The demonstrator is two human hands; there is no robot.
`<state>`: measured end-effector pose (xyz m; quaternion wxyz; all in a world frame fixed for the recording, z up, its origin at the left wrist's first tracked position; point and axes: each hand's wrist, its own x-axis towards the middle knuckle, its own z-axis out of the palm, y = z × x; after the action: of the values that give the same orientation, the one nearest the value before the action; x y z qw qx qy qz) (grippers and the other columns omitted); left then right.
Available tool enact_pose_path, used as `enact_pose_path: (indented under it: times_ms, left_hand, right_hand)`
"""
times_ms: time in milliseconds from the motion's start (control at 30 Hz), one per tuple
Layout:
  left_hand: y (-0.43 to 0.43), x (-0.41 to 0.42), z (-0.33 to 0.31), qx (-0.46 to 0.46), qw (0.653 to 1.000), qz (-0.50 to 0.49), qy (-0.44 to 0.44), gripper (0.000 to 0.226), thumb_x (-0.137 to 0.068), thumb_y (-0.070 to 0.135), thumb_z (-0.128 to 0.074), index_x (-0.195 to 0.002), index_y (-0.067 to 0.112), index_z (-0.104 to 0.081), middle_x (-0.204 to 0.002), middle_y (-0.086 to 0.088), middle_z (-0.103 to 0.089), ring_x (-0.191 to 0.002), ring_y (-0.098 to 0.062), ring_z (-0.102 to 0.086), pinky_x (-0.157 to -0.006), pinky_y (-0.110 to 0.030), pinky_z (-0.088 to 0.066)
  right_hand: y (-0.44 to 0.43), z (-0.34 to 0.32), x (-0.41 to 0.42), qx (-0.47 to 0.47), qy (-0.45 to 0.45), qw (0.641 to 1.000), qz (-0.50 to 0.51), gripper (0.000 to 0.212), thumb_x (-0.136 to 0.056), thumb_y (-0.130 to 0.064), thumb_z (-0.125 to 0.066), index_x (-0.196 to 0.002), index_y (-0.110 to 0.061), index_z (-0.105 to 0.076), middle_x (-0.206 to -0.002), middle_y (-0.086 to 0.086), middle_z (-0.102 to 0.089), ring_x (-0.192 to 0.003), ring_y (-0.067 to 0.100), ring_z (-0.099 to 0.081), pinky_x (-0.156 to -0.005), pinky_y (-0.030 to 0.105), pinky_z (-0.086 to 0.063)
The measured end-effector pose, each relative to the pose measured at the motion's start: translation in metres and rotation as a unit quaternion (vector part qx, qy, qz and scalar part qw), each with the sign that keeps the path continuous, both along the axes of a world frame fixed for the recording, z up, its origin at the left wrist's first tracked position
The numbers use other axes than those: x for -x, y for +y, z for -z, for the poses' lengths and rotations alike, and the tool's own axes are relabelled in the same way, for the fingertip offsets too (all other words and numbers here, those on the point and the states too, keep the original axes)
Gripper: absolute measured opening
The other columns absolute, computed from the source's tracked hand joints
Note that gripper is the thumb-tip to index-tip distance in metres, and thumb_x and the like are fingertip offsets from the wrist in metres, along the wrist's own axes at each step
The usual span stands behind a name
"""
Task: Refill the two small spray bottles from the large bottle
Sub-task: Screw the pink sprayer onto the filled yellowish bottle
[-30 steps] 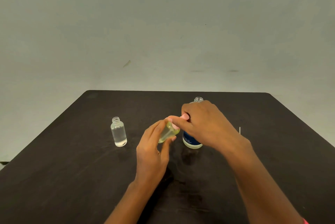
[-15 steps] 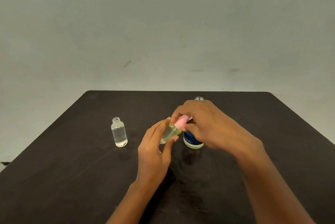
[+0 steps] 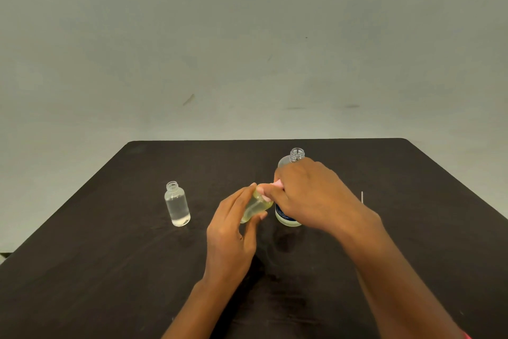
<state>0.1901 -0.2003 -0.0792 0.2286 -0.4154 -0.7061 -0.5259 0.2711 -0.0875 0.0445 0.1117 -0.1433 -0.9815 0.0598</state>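
Both my forearms come in from the near edge of the dark table [image 3: 110, 270]. My left hand [image 3: 233, 234] is wrapped around the yellow bottle [image 3: 255, 206], fingers on its left side, thumb on the near side, holding it tilted with the top leaning right. My right hand [image 3: 310, 195] meets it from the right, fingertips pinched on the pink cap [image 3: 277, 184] at the bottle's top. Can't tell if the cap is screwed down or loose, since my fingers cover most of it.

Over to the left, well apart from my hands, the clear bottle [image 3: 177, 205] stands upright with no cap and clear liquid inside. Just behind my right hand is the big bottle [image 3: 297, 154], upright, with its open neck poking up past my knuckles and a bit of blue label showing below them. Farther right there's a thin white stick [image 3: 362, 197], too small to make out. Plain grey wall [image 3: 247, 50] at the back.
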Motion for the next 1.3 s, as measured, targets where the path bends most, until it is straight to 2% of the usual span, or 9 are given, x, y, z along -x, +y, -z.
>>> enact_pose_path:
  times_ms: [67, 133, 233, 300, 433, 733, 1100, 1200, 1300]
  left_hand:
    - [0.0, 0.0, 0.0, -0.001, 1.0, -0.004, 0.001, 0.048, -0.077, 0.009, -0.066, -0.124, 0.012, -0.056, -0.117, -0.002, -0.064, -0.111, -0.006, -0.056, -0.094, -0.016, -0.044]
    - [-0.001, 0.001, 0.0, -0.002, 1.0, -0.009, 0.0, 0.049, -0.077, 0.008, -0.066, -0.124, 0.013, -0.055, -0.117, -0.002, -0.064, -0.111, -0.007, -0.056, -0.094, -0.016, -0.044]
    - [-0.002, 0.002, -0.002, 0.001, 1.0, -0.014, 0.0, 0.047, -0.078, 0.008, -0.067, -0.124, 0.009, -0.058, -0.117, -0.002, -0.063, -0.111, -0.007, -0.055, -0.093, -0.015, -0.044]
    - [-0.002, 0.001, -0.004, -0.001, 1.0, -0.006, -0.019, 0.048, -0.079, 0.011, -0.066, -0.126, 0.01, -0.056, -0.12, 0.001, -0.062, -0.111, -0.007, -0.056, -0.088, -0.014, -0.046]
    - [-0.002, 0.003, -0.002, 0.012, 1.0, -0.004, -0.027, 0.051, -0.08, 0.007, -0.068, -0.128, 0.012, -0.055, -0.121, 0.003, -0.061, -0.112, -0.008, -0.055, -0.091, -0.019, -0.046]
    - [-0.002, 0.001, -0.002, 0.006, 1.0, -0.007, -0.001, 0.052, -0.077, 0.008, -0.066, -0.128, 0.009, -0.055, -0.121, 0.002, -0.06, -0.114, -0.002, -0.052, -0.096, -0.013, -0.041]
    - [-0.003, 0.002, -0.004, -0.003, 0.999, -0.048, 0.013, 0.053, -0.075, 0.003, -0.07, -0.125, 0.014, -0.055, -0.118, 0.008, -0.057, -0.11, -0.002, -0.051, -0.094, -0.014, -0.042]
    - [-0.003, 0.004, -0.004, 0.001, 0.998, -0.041, -0.037, 0.055, -0.076, -0.002, -0.071, -0.127, 0.014, -0.056, -0.12, 0.004, -0.06, -0.113, -0.001, -0.051, -0.097, -0.011, -0.039]
    - [-0.003, 0.005, -0.005, -0.002, 0.998, -0.038, -0.047, 0.054, -0.079, 0.0, -0.07, -0.128, 0.014, -0.055, -0.121, 0.0, -0.061, -0.114, -0.004, -0.051, -0.098, -0.014, -0.04]
  right_hand:
    - [-0.001, 0.002, 0.002, -0.026, 0.0, 1.0, 0.011, 0.046, -0.094, -0.054, -0.037, -0.066, -0.018, -0.041, -0.085, 0.002, -0.045, -0.075, 0.02, -0.04, -0.05, 0.025, -0.023]
    - [-0.001, 0.004, 0.003, -0.027, 0.01, 1.0, 0.005, 0.047, -0.094, -0.055, -0.034, -0.067, -0.018, -0.044, -0.083, 0.0, -0.046, -0.076, 0.02, -0.042, -0.05, 0.025, -0.024]
    - [0.004, 0.004, 0.001, 0.053, 0.008, 0.998, -0.034, 0.036, -0.093, -0.052, -0.042, -0.095, -0.02, -0.059, -0.087, -0.003, -0.055, -0.082, 0.015, -0.051, -0.064, 0.029, -0.041]
    - [0.006, 0.002, 0.0, 0.122, 0.014, 0.988, -0.092, 0.03, -0.089, -0.039, -0.059, -0.115, -0.024, -0.056, -0.097, -0.005, -0.059, -0.087, 0.011, -0.051, -0.077, 0.029, -0.044]
    - [0.006, 0.003, 0.004, 0.119, 0.042, 0.986, -0.113, 0.022, -0.083, -0.019, -0.068, -0.105, -0.023, -0.066, -0.098, -0.004, -0.063, -0.09, 0.01, -0.054, -0.083, 0.028, -0.044]
    - [0.007, 0.003, 0.004, 0.159, 0.053, 0.984, -0.065, 0.022, -0.076, -0.029, -0.075, -0.097, -0.024, -0.072, -0.091, -0.008, -0.069, -0.089, 0.01, -0.059, -0.085, 0.031, -0.049]
    - [-0.004, 0.011, 0.013, 0.157, 0.08, 0.984, -0.006, 0.031, -0.086, -0.049, -0.059, -0.093, -0.021, -0.068, -0.082, -0.006, -0.065, -0.079, 0.009, -0.058, -0.078, 0.028, -0.049]
    - [0.004, 0.005, 0.007, 0.202, 0.078, 0.974, -0.068, 0.026, -0.087, -0.035, -0.065, -0.111, -0.026, -0.064, -0.1, -0.008, -0.066, -0.09, 0.009, -0.06, -0.086, 0.023, -0.049]
    - [0.01, -0.001, 0.002, 0.15, 0.093, 0.979, -0.104, 0.023, -0.09, -0.018, -0.062, -0.111, -0.024, -0.068, -0.104, -0.008, -0.066, -0.095, 0.007, -0.058, -0.087, 0.015, -0.042]
